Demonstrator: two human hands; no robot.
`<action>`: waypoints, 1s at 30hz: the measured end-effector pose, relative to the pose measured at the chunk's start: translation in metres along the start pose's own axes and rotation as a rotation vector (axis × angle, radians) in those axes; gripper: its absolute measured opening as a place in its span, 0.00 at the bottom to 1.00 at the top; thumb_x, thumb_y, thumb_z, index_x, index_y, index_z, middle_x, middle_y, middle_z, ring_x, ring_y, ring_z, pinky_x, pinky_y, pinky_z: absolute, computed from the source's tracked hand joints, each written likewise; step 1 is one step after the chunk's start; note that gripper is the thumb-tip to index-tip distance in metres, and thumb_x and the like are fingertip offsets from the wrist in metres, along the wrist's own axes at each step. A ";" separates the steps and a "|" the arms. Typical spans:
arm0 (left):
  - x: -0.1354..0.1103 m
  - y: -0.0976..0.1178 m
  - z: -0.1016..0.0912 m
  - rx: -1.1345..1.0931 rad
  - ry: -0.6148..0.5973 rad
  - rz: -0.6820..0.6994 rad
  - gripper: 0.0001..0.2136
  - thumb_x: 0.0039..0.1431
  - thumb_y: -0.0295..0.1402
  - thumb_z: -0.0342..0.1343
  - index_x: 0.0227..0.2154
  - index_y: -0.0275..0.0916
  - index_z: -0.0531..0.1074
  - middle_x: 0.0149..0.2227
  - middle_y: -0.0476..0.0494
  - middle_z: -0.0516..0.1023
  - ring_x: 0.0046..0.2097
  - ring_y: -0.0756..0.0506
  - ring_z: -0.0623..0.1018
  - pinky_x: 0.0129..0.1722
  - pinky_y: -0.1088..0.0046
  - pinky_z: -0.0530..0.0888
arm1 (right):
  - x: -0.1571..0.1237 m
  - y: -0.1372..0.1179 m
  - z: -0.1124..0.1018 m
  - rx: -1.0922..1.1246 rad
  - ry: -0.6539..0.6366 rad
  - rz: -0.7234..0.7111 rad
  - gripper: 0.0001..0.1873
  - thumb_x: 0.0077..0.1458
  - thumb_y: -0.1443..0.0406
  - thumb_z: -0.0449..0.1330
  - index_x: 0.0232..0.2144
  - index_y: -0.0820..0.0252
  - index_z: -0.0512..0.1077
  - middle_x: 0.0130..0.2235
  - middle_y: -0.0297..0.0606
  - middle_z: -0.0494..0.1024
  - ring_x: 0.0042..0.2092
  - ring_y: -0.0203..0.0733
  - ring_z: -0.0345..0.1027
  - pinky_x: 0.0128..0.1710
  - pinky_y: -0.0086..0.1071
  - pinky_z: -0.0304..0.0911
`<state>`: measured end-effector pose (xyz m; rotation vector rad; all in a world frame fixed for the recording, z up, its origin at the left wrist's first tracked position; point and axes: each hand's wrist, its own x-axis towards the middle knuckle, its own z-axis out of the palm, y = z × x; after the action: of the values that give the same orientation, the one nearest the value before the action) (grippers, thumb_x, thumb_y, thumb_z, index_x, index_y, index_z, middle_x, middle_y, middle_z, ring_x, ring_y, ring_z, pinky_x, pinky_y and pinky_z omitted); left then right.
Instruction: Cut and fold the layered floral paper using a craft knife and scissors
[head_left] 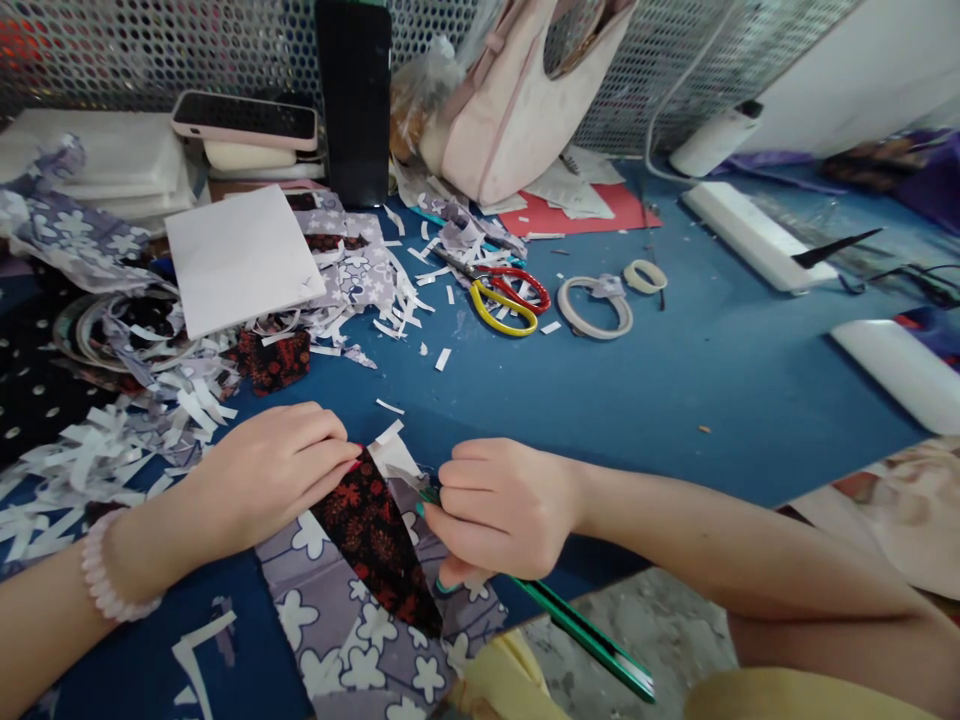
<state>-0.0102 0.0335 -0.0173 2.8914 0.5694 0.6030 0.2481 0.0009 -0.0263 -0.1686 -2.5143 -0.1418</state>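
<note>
My left hand (274, 475) is closed, its fingertips pressed on the upper end of a black and red patterned fabric piece (375, 535). That piece lies over a grey-purple fabric (367, 640) with white flowers. In my right hand (502, 505) is a green utility knife (585, 635), its long body sticking out below the fist toward the lower right. Its tip end is near a small white strip (394, 455) above the dark fabric; whether the blade touches it I cannot tell.
Red and yellow scissors (506, 300) lie mid-table, beside a white ring (596, 308) and a tape roll (645, 276). White paper scraps (97, 465) heap at left. A white square sheet (244, 260), phone (246, 120) and pink bag (525, 110) sit behind. The table's front edge runs at lower right.
</note>
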 end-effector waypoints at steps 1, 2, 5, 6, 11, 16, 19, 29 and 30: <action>0.000 0.000 0.000 0.002 0.000 0.001 0.20 0.74 0.32 0.39 0.35 0.34 0.76 0.33 0.42 0.78 0.33 0.47 0.74 0.32 0.71 0.71 | 0.000 0.000 0.000 0.005 -0.001 0.005 0.23 0.66 0.56 0.56 0.23 0.63 0.73 0.19 0.30 0.61 0.24 0.36 0.55 0.23 0.32 0.47; 0.000 0.000 0.000 0.004 0.000 0.001 0.20 0.74 0.31 0.39 0.35 0.34 0.76 0.33 0.42 0.78 0.33 0.47 0.75 0.32 0.71 0.71 | 0.000 0.000 0.000 0.010 -0.005 0.013 0.23 0.66 0.56 0.56 0.22 0.63 0.72 0.19 0.30 0.61 0.24 0.36 0.55 0.23 0.32 0.47; -0.001 -0.001 0.001 -0.005 0.001 -0.005 0.19 0.74 0.31 0.41 0.35 0.35 0.77 0.33 0.42 0.78 0.33 0.47 0.75 0.32 0.71 0.71 | 0.000 0.001 0.000 0.013 -0.022 0.037 0.23 0.67 0.58 0.54 0.22 0.63 0.72 0.19 0.30 0.61 0.24 0.36 0.54 0.23 0.33 0.47; -0.001 -0.001 0.001 -0.012 0.001 -0.009 0.18 0.73 0.31 0.41 0.35 0.35 0.77 0.33 0.42 0.78 0.33 0.47 0.75 0.32 0.71 0.71 | 0.000 0.001 0.000 0.010 -0.028 0.042 0.23 0.67 0.58 0.54 0.22 0.63 0.72 0.19 0.30 0.62 0.24 0.36 0.55 0.24 0.33 0.47; -0.002 -0.001 0.001 -0.047 -0.008 -0.027 0.17 0.73 0.31 0.43 0.36 0.36 0.77 0.33 0.42 0.78 0.34 0.47 0.75 0.33 0.71 0.72 | -0.001 0.001 -0.001 -0.004 -0.043 0.041 0.21 0.66 0.57 0.56 0.23 0.62 0.71 0.20 0.30 0.61 0.24 0.36 0.55 0.24 0.33 0.47; -0.001 -0.002 0.001 -0.043 -0.003 -0.024 0.18 0.73 0.31 0.43 0.35 0.36 0.77 0.33 0.42 0.78 0.34 0.47 0.75 0.32 0.71 0.72 | -0.002 0.000 -0.002 0.002 -0.015 0.031 0.22 0.65 0.56 0.57 0.22 0.61 0.70 0.19 0.29 0.59 0.24 0.36 0.53 0.24 0.33 0.46; -0.001 -0.001 0.002 -0.030 0.006 -0.013 0.18 0.73 0.31 0.42 0.35 0.35 0.77 0.33 0.42 0.78 0.33 0.47 0.75 0.32 0.71 0.71 | -0.002 0.000 -0.002 0.004 -0.027 0.038 0.23 0.66 0.56 0.55 0.21 0.61 0.70 0.19 0.29 0.59 0.24 0.36 0.54 0.24 0.33 0.46; -0.001 -0.001 0.002 0.005 -0.005 0.005 0.20 0.74 0.32 0.39 0.35 0.34 0.76 0.33 0.42 0.78 0.33 0.46 0.75 0.32 0.70 0.71 | -0.001 0.001 -0.002 0.004 -0.023 0.065 0.25 0.69 0.59 0.51 0.21 0.61 0.71 0.19 0.30 0.60 0.24 0.37 0.53 0.24 0.33 0.46; -0.001 -0.001 0.002 0.005 -0.006 0.005 0.20 0.74 0.32 0.39 0.35 0.34 0.76 0.33 0.42 0.78 0.33 0.46 0.75 0.32 0.70 0.71 | 0.000 0.001 -0.002 0.006 -0.013 0.064 0.25 0.69 0.59 0.50 0.21 0.62 0.71 0.18 0.30 0.60 0.23 0.37 0.53 0.24 0.33 0.45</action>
<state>-0.0110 0.0341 -0.0195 2.8994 0.5641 0.5936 0.2495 0.0016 -0.0249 -0.2479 -2.5185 -0.1081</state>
